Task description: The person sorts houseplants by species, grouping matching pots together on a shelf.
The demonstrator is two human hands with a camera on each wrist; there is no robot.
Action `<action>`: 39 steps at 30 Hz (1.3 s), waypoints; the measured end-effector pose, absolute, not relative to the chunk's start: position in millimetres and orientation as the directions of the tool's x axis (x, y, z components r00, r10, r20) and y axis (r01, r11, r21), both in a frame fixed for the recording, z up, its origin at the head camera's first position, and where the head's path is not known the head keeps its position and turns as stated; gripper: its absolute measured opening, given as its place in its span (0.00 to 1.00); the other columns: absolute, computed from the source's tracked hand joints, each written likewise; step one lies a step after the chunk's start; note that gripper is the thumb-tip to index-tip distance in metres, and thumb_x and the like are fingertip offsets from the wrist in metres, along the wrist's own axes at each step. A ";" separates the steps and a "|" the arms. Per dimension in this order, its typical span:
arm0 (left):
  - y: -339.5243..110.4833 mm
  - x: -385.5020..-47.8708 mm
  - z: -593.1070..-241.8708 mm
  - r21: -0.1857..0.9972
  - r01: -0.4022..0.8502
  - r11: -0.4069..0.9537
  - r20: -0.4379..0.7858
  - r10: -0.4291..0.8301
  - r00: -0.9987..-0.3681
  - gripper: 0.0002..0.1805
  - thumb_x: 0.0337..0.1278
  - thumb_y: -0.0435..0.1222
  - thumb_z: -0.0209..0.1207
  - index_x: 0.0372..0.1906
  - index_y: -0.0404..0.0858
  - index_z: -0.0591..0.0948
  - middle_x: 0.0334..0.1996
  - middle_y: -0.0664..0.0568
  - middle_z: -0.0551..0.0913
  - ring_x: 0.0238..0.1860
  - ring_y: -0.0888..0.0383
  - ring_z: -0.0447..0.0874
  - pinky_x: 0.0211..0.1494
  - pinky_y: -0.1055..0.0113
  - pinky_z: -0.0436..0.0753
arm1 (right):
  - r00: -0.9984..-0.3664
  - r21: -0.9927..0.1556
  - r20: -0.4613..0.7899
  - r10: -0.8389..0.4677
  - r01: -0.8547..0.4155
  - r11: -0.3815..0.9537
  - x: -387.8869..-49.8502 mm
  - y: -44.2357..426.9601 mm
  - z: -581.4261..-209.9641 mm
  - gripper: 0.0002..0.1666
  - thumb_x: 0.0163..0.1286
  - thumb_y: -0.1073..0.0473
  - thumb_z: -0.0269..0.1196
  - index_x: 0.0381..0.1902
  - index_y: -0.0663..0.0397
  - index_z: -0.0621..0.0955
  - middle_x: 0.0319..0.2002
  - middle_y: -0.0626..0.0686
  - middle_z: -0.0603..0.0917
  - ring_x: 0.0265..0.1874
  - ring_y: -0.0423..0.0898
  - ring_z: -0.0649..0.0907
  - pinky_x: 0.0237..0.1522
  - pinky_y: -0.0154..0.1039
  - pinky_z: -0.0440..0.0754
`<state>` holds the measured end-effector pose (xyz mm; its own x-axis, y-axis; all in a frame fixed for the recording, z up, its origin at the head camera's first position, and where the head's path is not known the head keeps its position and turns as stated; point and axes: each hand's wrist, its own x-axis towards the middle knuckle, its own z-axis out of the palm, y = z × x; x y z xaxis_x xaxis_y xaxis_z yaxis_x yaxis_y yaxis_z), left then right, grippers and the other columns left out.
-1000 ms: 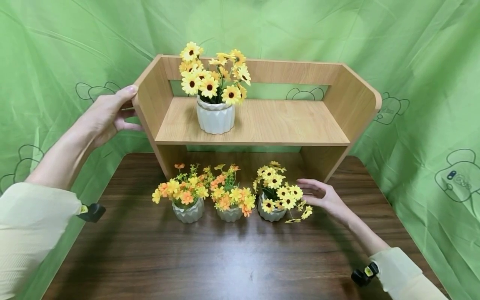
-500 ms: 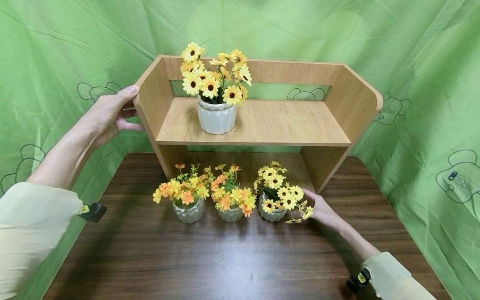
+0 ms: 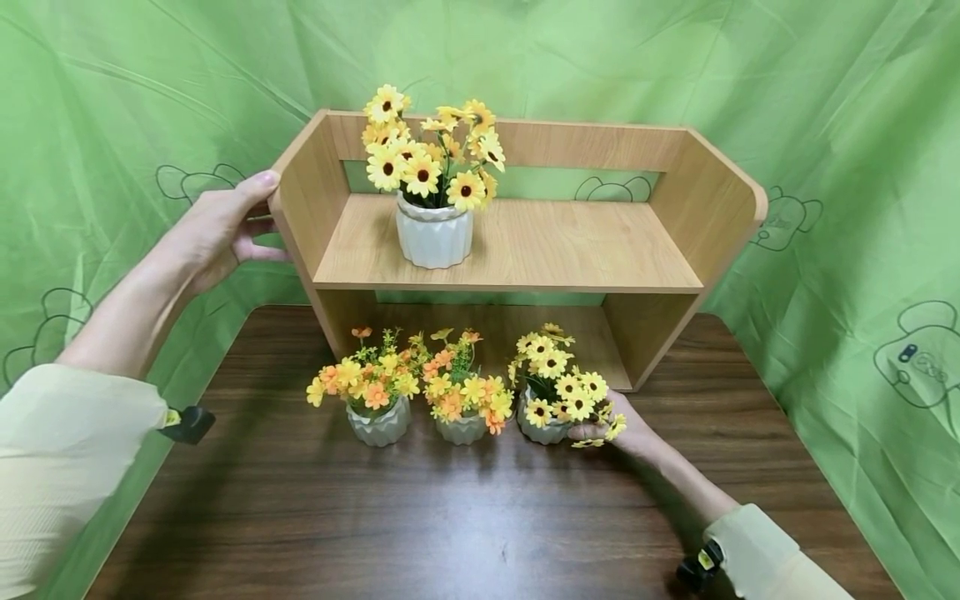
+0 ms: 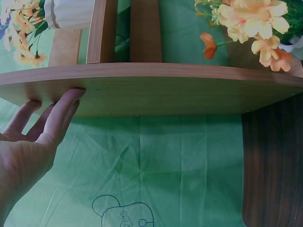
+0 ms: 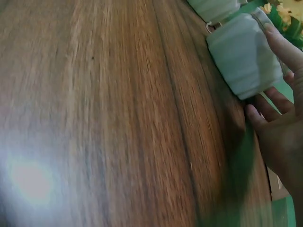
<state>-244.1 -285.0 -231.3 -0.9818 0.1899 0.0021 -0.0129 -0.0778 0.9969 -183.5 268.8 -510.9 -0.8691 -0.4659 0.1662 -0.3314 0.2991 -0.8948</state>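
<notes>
My left hand (image 3: 213, 233) touches the outer face of the left side panel of a two-tier wooden shelf (image 3: 585, 250), fingers extended; the left wrist view shows its fingertips against the panel. On the table, my right hand (image 3: 633, 429) is around the right side of the rightmost white flower pot (image 5: 246, 56), which bears yellow daisy-like flowers (image 3: 553, 363). In the right wrist view the thumb lies along the pot near its rim, while other fingers pass partly hidden behind it. Beside it stand two pots of orange and yellow flowers, a middle pot (image 3: 461, 429) and a left pot (image 3: 378, 425).
Another white pot (image 3: 435, 237) of yellow flowers stands on the upper board, left of its middle. The lower tier opens behind the front pots. The dark wooden table (image 3: 360, 517) extends towards me, and a green cloth (image 3: 847, 208) hangs around the back and sides.
My right hand has moved left and slightly down to the rightmost pot, its fingers coming around it. The left hand stays on the shelf, and the pots have not moved.
</notes>
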 end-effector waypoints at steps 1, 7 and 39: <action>-284.8 -244.1 -231.2 0.997 -0.014 -0.077 0.000 0.189 -0.982 0.37 0.76 0.47 0.56 0.79 0.34 0.59 0.56 0.53 0.79 0.51 0.59 0.88 0.43 0.56 0.95 | -0.864 -0.896 0.173 -0.473 -0.337 0.288 -183.4 266.2 -510.6 0.35 0.56 0.65 0.78 0.61 0.56 0.79 0.53 0.41 0.87 0.52 0.34 0.85 0.58 0.28 0.84; -283.7 -243.2 -231.2 0.996 -0.011 -0.083 0.005 0.192 -0.981 0.37 0.76 0.47 0.56 0.79 0.33 0.59 0.57 0.52 0.79 0.50 0.59 0.89 0.43 0.56 0.95 | -0.840 -0.921 0.201 -0.504 -0.337 0.195 -181.8 256.2 -507.4 0.36 0.58 0.70 0.75 0.65 0.61 0.77 0.56 0.48 0.87 0.54 0.35 0.85 0.62 0.29 0.84; -283.7 -243.0 -230.4 0.998 -0.015 -0.069 -0.001 0.194 -0.981 0.39 0.76 0.47 0.56 0.80 0.34 0.56 0.59 0.52 0.76 0.51 0.60 0.88 0.44 0.57 0.95 | -0.854 -0.926 0.229 -0.467 -0.340 0.167 -178.2 231.0 -482.9 0.51 0.48 0.74 0.79 0.71 0.62 0.72 0.64 0.67 0.79 0.61 0.34 0.81 0.67 0.25 0.78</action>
<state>-243.0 -283.7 -230.4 -0.9810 0.1938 -0.0013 -0.0150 -0.0689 0.9975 -178.2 231.0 -482.9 -0.8540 -0.4671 0.2293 -0.3399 0.1670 -0.9255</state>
